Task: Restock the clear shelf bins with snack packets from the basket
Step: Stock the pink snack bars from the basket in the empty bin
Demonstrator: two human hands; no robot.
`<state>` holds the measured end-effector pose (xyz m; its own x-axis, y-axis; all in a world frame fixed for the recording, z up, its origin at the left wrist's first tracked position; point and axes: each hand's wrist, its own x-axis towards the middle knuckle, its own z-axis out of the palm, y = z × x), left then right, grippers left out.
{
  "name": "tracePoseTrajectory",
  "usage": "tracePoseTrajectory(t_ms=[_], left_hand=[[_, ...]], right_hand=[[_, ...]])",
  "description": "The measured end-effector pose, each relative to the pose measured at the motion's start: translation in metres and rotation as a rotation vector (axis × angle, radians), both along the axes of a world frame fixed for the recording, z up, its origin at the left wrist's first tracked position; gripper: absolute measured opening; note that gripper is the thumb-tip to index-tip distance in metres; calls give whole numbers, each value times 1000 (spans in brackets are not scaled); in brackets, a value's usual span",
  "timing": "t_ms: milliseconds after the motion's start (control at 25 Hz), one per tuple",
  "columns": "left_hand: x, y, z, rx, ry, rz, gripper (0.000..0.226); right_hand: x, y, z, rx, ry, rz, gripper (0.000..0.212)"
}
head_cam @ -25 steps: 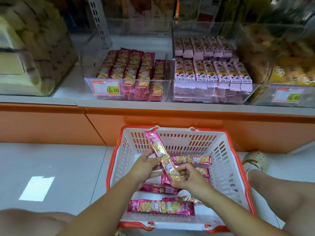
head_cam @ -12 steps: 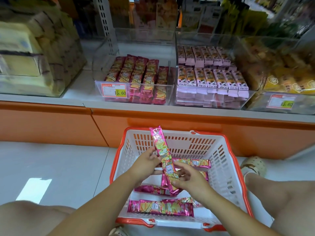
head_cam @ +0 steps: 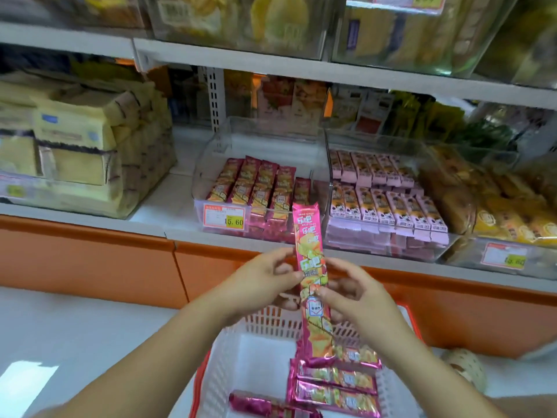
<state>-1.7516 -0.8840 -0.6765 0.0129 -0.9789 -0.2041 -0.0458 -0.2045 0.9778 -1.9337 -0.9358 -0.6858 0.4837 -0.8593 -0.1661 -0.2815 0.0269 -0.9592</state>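
Standing upright over the white plastic basket (head_cam: 271, 322), the long pink foil snack packet (head_cam: 310, 260) is pinched mid-length between left hand (head_cam: 259, 279) and right hand (head_cam: 361, 300), its top pointing at the clear shelf bin (head_cam: 217, 146) beyond.

The white shelf (head_cam: 168, 212) across mid-frame carries four clear bins (head_cam: 211, 152) side by side, with yellow packs (head_cam: 72, 146) at left, pink packets (head_cam: 265, 188) centre, pale boxes (head_cam: 376, 206) next right and buns (head_cam: 497, 212) far right, while the floor (head_cam: 75, 327) below bears the basket (head_cam: 271, 322) at lower centre.
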Motion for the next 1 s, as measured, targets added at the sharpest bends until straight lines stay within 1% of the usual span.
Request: tracePoseTrajectory(t_ms=[40, 80, 120, 200, 240, 280, 360, 440, 520, 600, 760, 840, 880, 920, 1000], left_hand=[[12, -5, 17, -66, -41, 59, 33], [25, -9, 30, -142, -125, 156, 36], [41, -14, 38, -229, -278, 289, 40], [78, -24, 45, -361, -706, 580, 46], [96, -29, 43, -385, -845, 690, 49], [111, -33, 39, -374, -896, 749, 53], [132, -38, 30, -319, -881, 754, 58], [141, -40, 20, -263, -845, 705, 61], [146, -42, 14, -225, -812, 662, 61], [152, -44, 13, -198, -778, 654, 59], [155, -48, 14, -223, -693, 672, 54], [158, -48, 12, -239, -664, 671, 53], [159, -48, 10, -242, -661, 666, 53], [161, -48, 8, -253, -660, 661, 53], [164, -47, 6, -282, -650, 653, 53]], right_hand=[[9, -8, 21, -50, -7, 8, 45], [18, -20, 41, -100, 0, 5, 44], [29, -33, 60, -155, 18, -8, 43], [54, -65, 92, -281, 94, -45, 45], [70, -83, 103, -360, 162, -71, 46], [87, -100, 111, -451, 252, -94, 47], [121, -132, 117, -582, 489, -110, 47], [150, -156, 110, -574, 746, -49, 44], [168, -168, 100, -532, 1007, 63, 36], [175, -167, 92, -458, 1057, 119, 29], [177, -164, 80, -462, 1133, 184, 29], [179, -168, 79, -405, 1168, 190, 28], [181, -170, 80, -358, 1190, 192, 30], [181, -170, 81, -299, 1209, 197, 37], [181, -174, 82, -182, 1195, 196, 56]])
